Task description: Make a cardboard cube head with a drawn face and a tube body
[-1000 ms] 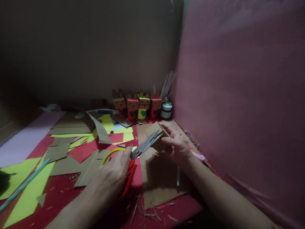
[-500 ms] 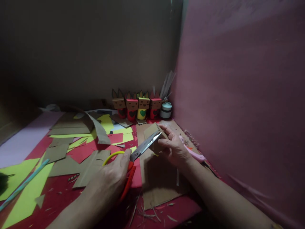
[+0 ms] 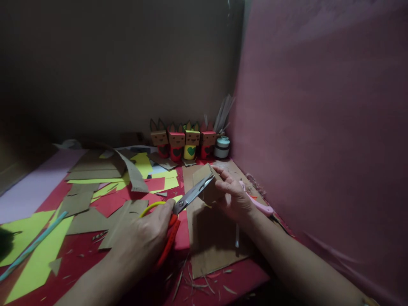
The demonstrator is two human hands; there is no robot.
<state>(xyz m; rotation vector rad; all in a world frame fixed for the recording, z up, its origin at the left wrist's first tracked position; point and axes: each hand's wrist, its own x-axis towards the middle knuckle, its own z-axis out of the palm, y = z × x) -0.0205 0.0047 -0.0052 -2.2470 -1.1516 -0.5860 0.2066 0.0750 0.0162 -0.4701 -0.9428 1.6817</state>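
Note:
My left hand (image 3: pixel 145 236) grips the red and yellow handles of a pair of scissors (image 3: pixel 183 203). The steel blades point up and to the right and meet the edge of a small brown cardboard piece (image 3: pixel 207 185). My right hand (image 3: pixel 234 195) pinches that piece from the right and holds it a little above a larger brown cardboard sheet (image 3: pixel 212 238) that lies on the red table (image 3: pixel 83 255).
Yellow, red and brown paper scraps (image 3: pixel 105 191) cover the table's left half, with a blue stick (image 3: pixel 32 246) at the front left. Several paper animal figures (image 3: pixel 183 142) and a small jar (image 3: pixel 222 147) stand in the back corner. A pink tool (image 3: pixel 259 206) lies by the pink wall (image 3: pixel 318 127).
The scissor blades have closed somewhat onto the cardboard piece, and my right hand with the piece has shifted slightly left and down. My left hand stays in place.

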